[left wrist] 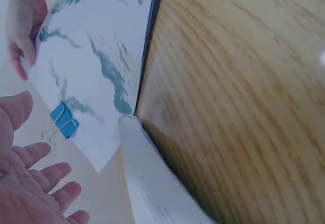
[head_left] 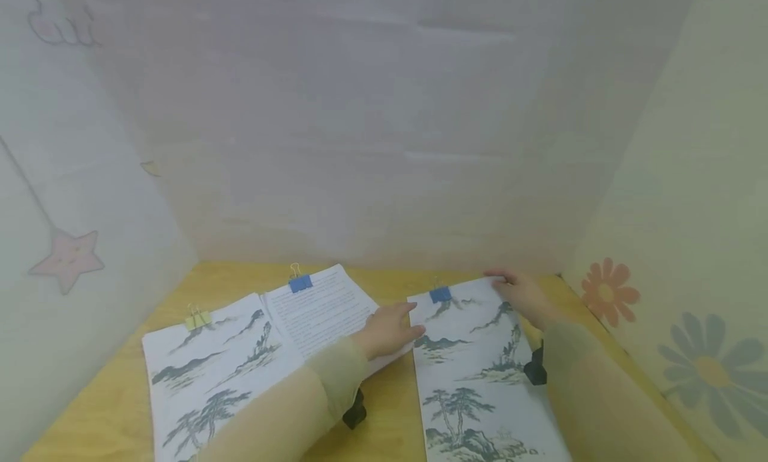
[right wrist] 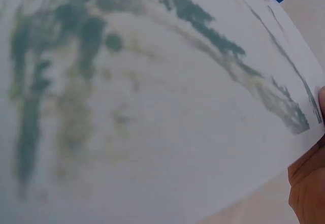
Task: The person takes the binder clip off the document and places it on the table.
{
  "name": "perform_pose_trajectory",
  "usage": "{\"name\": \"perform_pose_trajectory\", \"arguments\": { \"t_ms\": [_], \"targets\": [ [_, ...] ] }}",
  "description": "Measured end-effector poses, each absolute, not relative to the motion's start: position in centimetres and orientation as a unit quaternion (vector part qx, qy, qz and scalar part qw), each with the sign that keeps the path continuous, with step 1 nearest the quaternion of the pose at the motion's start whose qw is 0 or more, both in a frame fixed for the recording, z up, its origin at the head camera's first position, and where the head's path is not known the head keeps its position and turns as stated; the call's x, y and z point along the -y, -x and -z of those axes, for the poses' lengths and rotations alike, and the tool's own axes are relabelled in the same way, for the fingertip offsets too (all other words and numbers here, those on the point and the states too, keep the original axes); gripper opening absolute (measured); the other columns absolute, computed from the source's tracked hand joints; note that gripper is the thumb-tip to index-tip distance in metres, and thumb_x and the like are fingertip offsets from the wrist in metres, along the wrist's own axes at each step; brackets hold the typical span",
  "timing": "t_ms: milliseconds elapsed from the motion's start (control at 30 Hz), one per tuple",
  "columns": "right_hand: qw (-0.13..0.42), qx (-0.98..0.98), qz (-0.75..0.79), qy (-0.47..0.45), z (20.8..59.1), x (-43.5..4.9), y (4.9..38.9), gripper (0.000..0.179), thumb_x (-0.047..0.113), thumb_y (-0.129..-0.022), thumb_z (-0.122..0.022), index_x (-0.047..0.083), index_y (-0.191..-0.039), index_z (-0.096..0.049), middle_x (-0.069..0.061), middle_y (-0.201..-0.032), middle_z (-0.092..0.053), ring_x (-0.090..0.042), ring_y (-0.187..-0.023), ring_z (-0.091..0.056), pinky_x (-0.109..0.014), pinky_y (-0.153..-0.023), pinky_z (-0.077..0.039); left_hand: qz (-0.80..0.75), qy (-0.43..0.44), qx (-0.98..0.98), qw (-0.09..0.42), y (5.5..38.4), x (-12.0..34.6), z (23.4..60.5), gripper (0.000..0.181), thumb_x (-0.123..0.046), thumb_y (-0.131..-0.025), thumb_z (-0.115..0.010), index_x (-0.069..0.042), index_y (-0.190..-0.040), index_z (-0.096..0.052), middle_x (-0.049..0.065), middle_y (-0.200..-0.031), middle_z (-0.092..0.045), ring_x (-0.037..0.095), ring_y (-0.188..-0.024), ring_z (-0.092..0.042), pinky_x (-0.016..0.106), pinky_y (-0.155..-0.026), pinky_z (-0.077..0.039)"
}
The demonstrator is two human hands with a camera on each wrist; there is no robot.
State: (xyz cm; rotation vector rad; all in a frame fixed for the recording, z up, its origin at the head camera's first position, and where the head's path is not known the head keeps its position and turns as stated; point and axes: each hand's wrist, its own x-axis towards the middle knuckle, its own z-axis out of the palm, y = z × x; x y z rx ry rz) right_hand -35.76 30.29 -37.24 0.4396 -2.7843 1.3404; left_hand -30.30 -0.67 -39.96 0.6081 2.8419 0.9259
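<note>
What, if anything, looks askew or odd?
The text page lies askew, its top edge slanting against the back edge of the table. It shows print, whereas the left stack and right stack show landscapes.

head: above, forward-down | left wrist: near, tilted | right wrist: closest — painted sheet (right wrist: 167, 132) | shared — its blue clip (left wrist: 64, 120)

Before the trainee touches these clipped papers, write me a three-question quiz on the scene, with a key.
1. Pick one. What colour is the clip on the leftmost papers? A blue, B yellow, C red.
2. True or false: the right hand holds the rightmost papers at a far corner.
3. Count: how many blue clips show in the head view?

Key: 1 B; 2 true; 3 two.
</note>
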Motion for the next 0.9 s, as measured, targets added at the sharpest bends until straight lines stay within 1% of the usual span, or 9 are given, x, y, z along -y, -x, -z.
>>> {"name": "perform_pose_trajectory", "arguments": {
  "t_ms": [100,300,400,500,600,667,733,833,900],
  "targets": [
    [0.012,0.891,-0.433,-0.139,37.0,-30.8,34.7,0.041,0.031,-0.102,-0.049,0.008,-0.136,-0.050,-0.018,-0.140,-0.046,-0.040,-0.131,-0.038,-0.060,-0.104,-0.031,-0.313,-0.197,-0.928,0.042,30.2,1.1,39.7,0.061,-0.045,-0.096,-0.053,-0.013,-0.147,-0.040,0.009,-0.149,-0.041,0.033,-0.137,-0.035,0.056,-0.110,-0.026],
    [0.014,0.890,-0.441,-0.118,37.0,-32.2,32.9,0.047,0.032,-0.102,-0.048,0.003,-0.139,-0.046,-0.022,-0.142,-0.043,-0.042,-0.132,-0.036,-0.057,-0.104,-0.033,-0.336,-0.198,-0.920,0.038,29.5,1.8,39.2,0.059,-0.040,-0.096,-0.055,-0.014,-0.147,-0.040,0.008,-0.149,-0.041,0.030,-0.138,-0.034,0.047,-0.112,-0.026],
    [0.030,0.887,-0.450,-0.103,36.9,-32.8,31.8,0.044,0.030,-0.102,-0.049,0.003,-0.137,-0.049,-0.020,-0.137,-0.047,-0.037,-0.125,-0.045,-0.048,-0.099,-0.041,-0.347,-0.203,-0.915,0.031,29.2,2.1,39.0,0.058,-0.039,-0.096,-0.056,-0.013,-0.146,-0.041,0.009,-0.148,-0.042,0.030,-0.137,-0.035,0.047,-0.112,-0.027],
    [0.047,0.873,-0.473,-0.107,36.9,-33.0,30.8,0.041,0.027,-0.101,-0.051,0.001,-0.134,-0.052,-0.019,-0.132,-0.050,-0.029,-0.116,-0.051,-0.034,-0.091,-0.047,-0.356,-0.206,-0.911,0.024,29.0,2.5,38.8,0.059,-0.038,-0.096,-0.056,-0.013,-0.146,-0.041,0.009,-0.148,-0.042,0.031,-0.137,-0.035,0.047,-0.112,-0.028],
    [0.047,0.869,-0.482,-0.101,36.9,-32.6,29.8,0.043,0.032,-0.100,-0.052,0.004,-0.133,-0.054,-0.016,-0.130,-0.053,-0.023,-0.113,-0.052,-0.025,-0.087,-0.047,-0.367,-0.207,-0.907,0.013,28.9,2.8,38.5,0.059,-0.036,-0.096,-0.057,-0.011,-0.147,-0.040,0.011,-0.148,-0.042,0.032,-0.137,-0.035,0.047,-0.112,-0.027],
    [0.038,0.870,-0.483,-0.089,36.9,-32.1,29.2,0.045,0.039,-0.099,-0.053,0.010,-0.133,-0.055,-0.012,-0.129,-0.055,-0.023,-0.114,-0.052,-0.028,-0.090,-0.046,-0.373,-0.204,-0.905,0.006,28.9,3.0,38.2,0.059,-0.035,-0.097,-0.056,-0.009,-0.147,-0.039,0.012,-0.148,-0.041,0.032,-0.138,-0.034,0.046,-0.112,-0.027],
    [0.023,0.874,-0.480,-0.075,36.9,-31.4,28.5,0.049,0.047,-0.097,-0.052,0.016,-0.135,-0.053,-0.008,-0.132,-0.054,-0.026,-0.120,-0.049,-0.038,-0.097,-0.043,-0.381,-0.198,-0.903,0.001,28.8,3.2,37.9,0.059,-0.035,-0.097,-0.056,-0.009,-0.147,-0.038,0.012,-0.149,-0.040,0.032,-0.138,-0.034,0.046,-0.112,-0.027],
    [0.006,0.871,-0.486,-0.067,36.8,-30.3,27.9,0.054,0.052,-0.095,-0.051,0.018,-0.137,-0.051,-0.008,-0.137,-0.051,-0.032,-0.127,-0.043,-0.051,-0.102,-0.036,-0.385,-0.189,-0.903,-0.001,28.7,3.3,37.4,0.060,-0.038,-0.097,-0.055,-0.011,-0.148,-0.037,0.011,-0.150,-0.039,0.032,-0.137,-0.034,0.046,-0.112,-0.028],
    [0.003,0.870,-0.488,-0.066,36.8,-29.3,27.6,0.056,0.052,-0.095,-0.051,0.017,-0.138,-0.051,-0.009,-0.142,-0.046,-0.035,-0.131,-0.038,-0.056,-0.104,-0.033,-0.386,-0.183,-0.904,0.002,28.7,3.4,37.1,0.061,-0.039,-0.097,-0.055,-0.013,-0.149,-0.036,0.011,-0.150,-0.038,0.032,-0.137,-0.035,0.046,-0.112,-0.028]
  ]
}}
